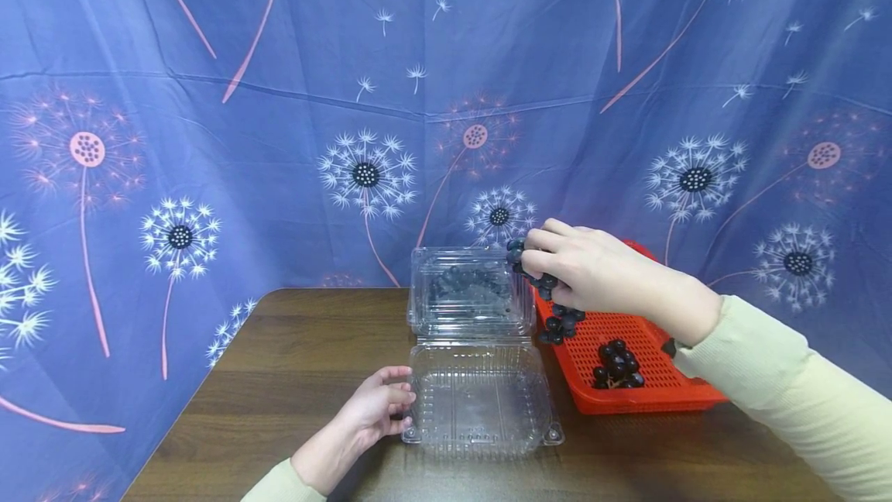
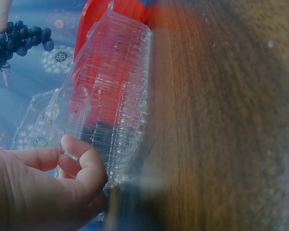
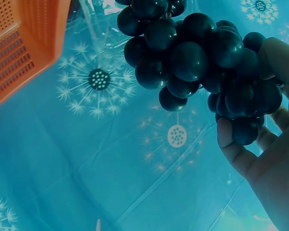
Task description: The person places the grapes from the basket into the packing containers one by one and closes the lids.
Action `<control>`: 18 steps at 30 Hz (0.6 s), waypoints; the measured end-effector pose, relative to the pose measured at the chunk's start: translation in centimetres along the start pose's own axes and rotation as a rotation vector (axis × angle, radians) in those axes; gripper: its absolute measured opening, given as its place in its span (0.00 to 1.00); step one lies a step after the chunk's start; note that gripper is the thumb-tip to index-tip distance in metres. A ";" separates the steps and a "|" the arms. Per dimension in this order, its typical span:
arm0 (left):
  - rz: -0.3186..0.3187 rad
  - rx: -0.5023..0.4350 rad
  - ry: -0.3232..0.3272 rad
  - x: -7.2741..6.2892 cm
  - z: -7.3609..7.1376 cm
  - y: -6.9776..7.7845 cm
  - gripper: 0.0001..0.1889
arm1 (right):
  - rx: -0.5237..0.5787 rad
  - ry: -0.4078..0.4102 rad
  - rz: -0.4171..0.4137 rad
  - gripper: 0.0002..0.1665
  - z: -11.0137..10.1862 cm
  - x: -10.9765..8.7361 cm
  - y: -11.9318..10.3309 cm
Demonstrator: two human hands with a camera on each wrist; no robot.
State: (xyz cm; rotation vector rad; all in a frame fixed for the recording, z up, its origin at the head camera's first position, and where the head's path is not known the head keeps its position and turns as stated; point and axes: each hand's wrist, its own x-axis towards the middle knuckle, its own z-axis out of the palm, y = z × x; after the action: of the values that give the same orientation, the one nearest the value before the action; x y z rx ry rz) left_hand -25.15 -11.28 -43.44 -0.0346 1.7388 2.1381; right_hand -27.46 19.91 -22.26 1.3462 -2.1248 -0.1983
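Note:
My right hand [image 1: 581, 266] holds a bunch of dark grapes [image 3: 190, 60] in the air, over the left edge of the red plastic basket [image 1: 578, 386]. The bunch hangs down from my fingers, and its stem is mostly hidden. My left hand [image 1: 379, 409] is at the left side of a clear plastic clamshell box [image 1: 477, 409], its thumb and curled fingers pinching the rim. In the left wrist view the fingertips [image 2: 74, 144] meet at the box's edge. The box's lid [image 1: 467, 293] is folded back, away from me. The tray part holds nothing.
A smaller bunch of dark grapes [image 1: 619, 366] lies in the basket, right of the box. Everything stands on a brown wooden table [image 1: 279, 378]. A blue cloth with dandelion prints [image 1: 279, 138] hangs behind the table's far edge.

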 end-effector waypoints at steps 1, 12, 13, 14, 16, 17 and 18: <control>0.000 0.000 0.002 0.0 0.0 0.0 0.27 | 0.004 0.003 0.000 0.18 0.0 0.1 -0.1; -0.007 0.007 0.010 0.0 -0.1 -0.1 0.28 | 0.008 0.004 0.007 0.17 0.5 1.0 -0.9; -0.006 0.007 0.011 0.0 -0.1 -0.1 0.28 | 0.010 0.004 0.008 0.17 0.5 1.1 -1.0; -0.006 0.005 0.012 0.0 -0.1 -0.2 0.28 | 0.013 0.004 0.008 0.16 0.6 1.2 -1.1; -0.003 0.003 0.013 0.0 0.0 -0.2 0.28 | 0.020 0.012 0.005 0.16 0.7 1.3 -1.2; -0.002 0.002 0.013 0.0 0.0 -0.2 0.28 | 0.021 0.018 0.002 0.16 0.8 1.4 -1.3; -0.002 0.001 0.012 0.0 0.0 -0.2 0.28 | 0.023 0.024 -0.002 0.16 0.8 1.5 -1.4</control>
State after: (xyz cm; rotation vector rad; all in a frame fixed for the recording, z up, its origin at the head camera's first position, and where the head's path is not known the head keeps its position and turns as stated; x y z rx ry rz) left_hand -25.12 -11.28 -43.62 -0.0494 1.7455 2.1399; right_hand -27.24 17.83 -22.91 1.3574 -2.1121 -0.1582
